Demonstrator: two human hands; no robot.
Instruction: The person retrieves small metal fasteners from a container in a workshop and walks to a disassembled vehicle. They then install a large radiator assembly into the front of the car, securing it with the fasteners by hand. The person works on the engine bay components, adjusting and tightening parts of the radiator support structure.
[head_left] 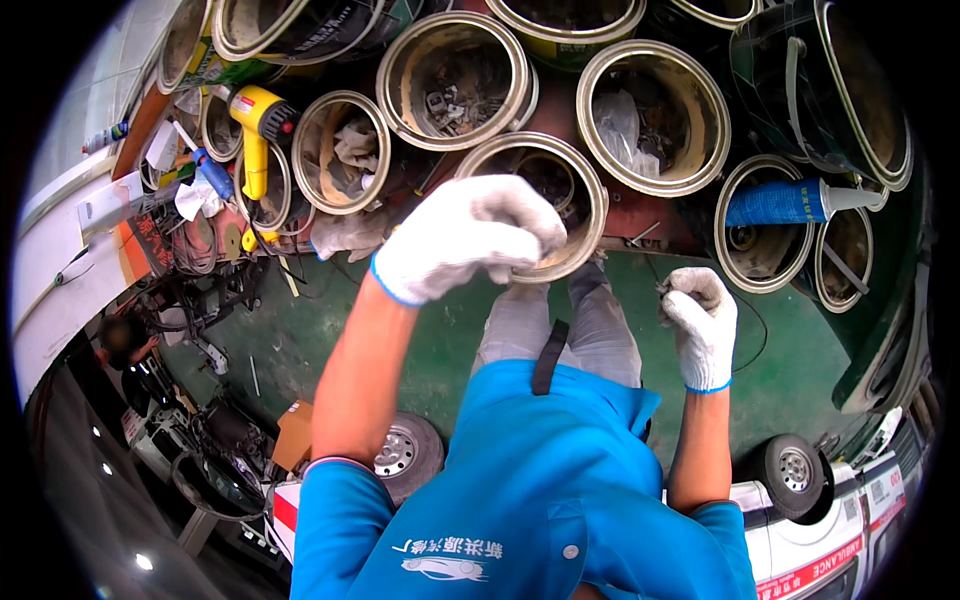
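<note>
My left hand, in a white knit glove with a blue cuff, hangs over the nearest metal bucket and covers part of its rim. Its fingers are loosely curled, the thumb apart from them, and nothing shows between them. Inside that bucket lie a smaller ring and dark parts. My right hand, gloved alike, is raised over the green floor with its fingers closed. Something small and dark shows at its fingertips, too small to name. Beyond my left hand stands a bucket of metal scraps.
Several open buckets crowd the bench; one holds clear plastic and small parts. A yellow heat gun stands at the left. A blue sealant cartridge lies across a bucket at the right. A wheel and vehicles are behind me; another person is at far left.
</note>
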